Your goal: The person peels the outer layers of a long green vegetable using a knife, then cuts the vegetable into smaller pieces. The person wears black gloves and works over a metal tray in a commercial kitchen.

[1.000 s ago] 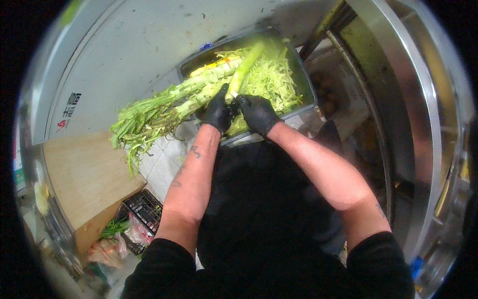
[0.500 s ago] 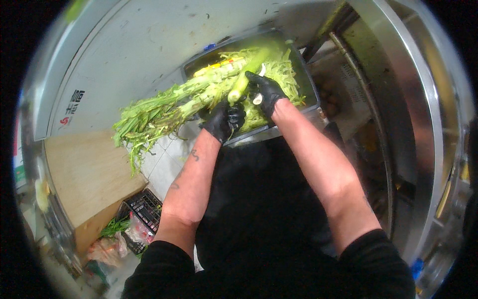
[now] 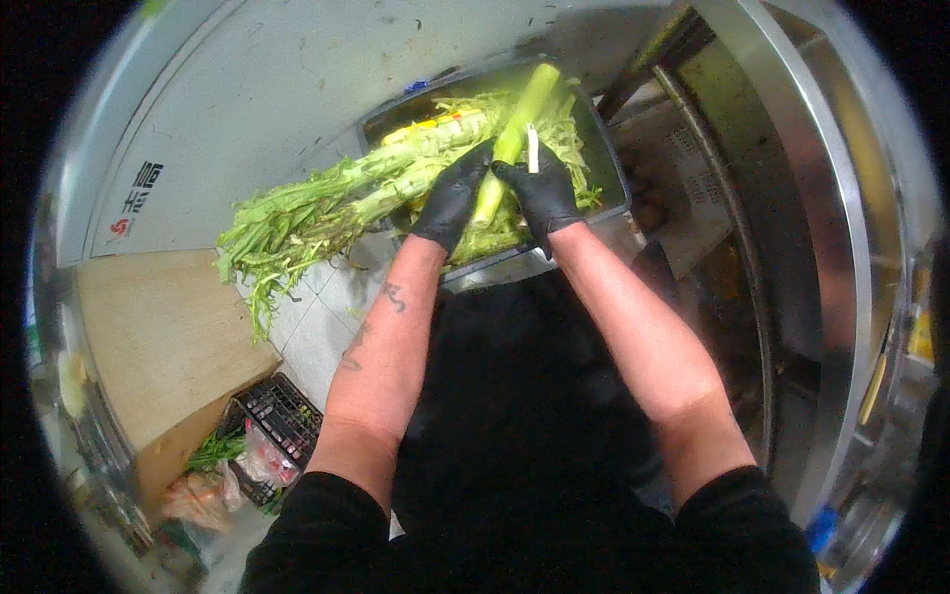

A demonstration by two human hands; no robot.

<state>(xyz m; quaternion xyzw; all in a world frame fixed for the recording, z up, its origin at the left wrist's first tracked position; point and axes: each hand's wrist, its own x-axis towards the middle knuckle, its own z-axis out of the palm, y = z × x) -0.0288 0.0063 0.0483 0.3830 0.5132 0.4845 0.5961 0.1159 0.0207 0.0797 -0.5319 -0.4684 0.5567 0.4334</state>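
Observation:
A peeled pale-green celtuce stem (image 3: 526,109) slants over a dark bin (image 3: 625,193), its upper end pointing away to the right. My left hand (image 3: 453,201), in a black glove, is closed around the stem's middle from the left. In my black-gloved right hand (image 3: 544,198) is a slim white tool, apparently a peeler (image 3: 533,148); its working edge is hidden. That hand's thumb reaches to the stem. Pale-green peelings (image 3: 569,144) fill much of the bin. Leafy celtuce stalks (image 3: 366,183) lie across its left side, leaves hanging over the rim.
A grey-white panel (image 3: 257,129) stands behind the bin. To the right are a metal counter edge (image 3: 856,247) and a dark pipe (image 3: 727,183). A wooden board (image 3: 163,342), a black crate (image 3: 282,416) and plastic bags (image 3: 203,495) are at lower left.
My left hand has shifted up from the stem's lower end to its middle, leaving the near end exposed. The peeler in my right hand has turned more upright.

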